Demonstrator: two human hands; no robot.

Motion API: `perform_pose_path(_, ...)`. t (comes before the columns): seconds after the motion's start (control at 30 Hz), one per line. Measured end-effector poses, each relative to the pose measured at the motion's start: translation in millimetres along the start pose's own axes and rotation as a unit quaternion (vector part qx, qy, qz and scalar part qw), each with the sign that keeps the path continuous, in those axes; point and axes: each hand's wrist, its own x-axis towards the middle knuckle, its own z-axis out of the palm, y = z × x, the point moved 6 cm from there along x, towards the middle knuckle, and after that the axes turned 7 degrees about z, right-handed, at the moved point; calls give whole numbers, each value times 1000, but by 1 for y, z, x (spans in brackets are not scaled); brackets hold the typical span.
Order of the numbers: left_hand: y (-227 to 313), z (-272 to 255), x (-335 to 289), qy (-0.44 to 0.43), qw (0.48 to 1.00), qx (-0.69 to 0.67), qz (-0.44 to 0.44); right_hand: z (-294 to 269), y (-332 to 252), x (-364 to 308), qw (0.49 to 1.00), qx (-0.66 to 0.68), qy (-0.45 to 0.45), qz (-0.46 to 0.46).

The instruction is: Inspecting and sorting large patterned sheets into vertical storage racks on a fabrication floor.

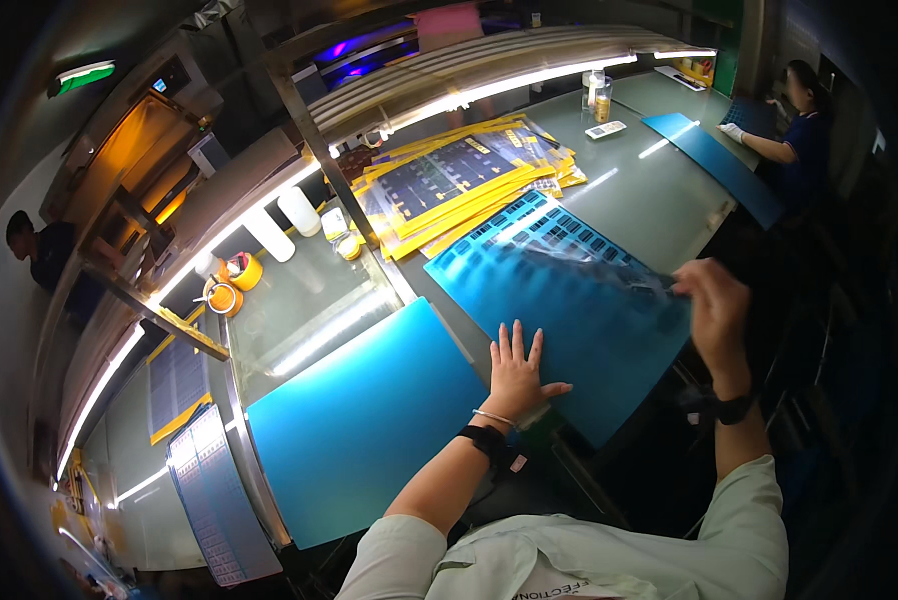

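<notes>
My left hand [517, 378] lies flat with fingers spread at the near left edge of a blue panel [594, 370]. Over the panel's far part is a clear film [609, 262] with dark markings, partly lifted and smeared by motion. At the panel's right side, my right hand [711, 305] is closed on the film's edge, fingers bent. A second, plain blue panel [359, 430] lies to the left, just beside my left forearm.
Behind the panel is a pile of yellow-edged dark films [459, 175]. White bottles [269, 232] and orange tape rolls [224, 296] stand at left, near a patterned sheet stack [214, 500]. A co-worker [804, 135] handles another blue panel [714, 165] at far right. A metal post [319, 130] rises behind.
</notes>
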Motion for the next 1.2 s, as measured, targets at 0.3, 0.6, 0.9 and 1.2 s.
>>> perform_pose_path(0.3,-5,-6,8,4,999,-23,-26,-78,-26,-12,987,90,91,-96)
perform_pose_path(0.6,-165,-77,-35,26,422,-898,-123,-10,127,-175,757,403,91,507)
perform_pose_path(0.9,-206,-75,-71,92,752,-576,-307,51,110,-201,788,279,-112,538)
perform_pose_path(1.2,-302,-175,-320,149,714,-520,-445,177,-31,-216,643,444,-321,535)
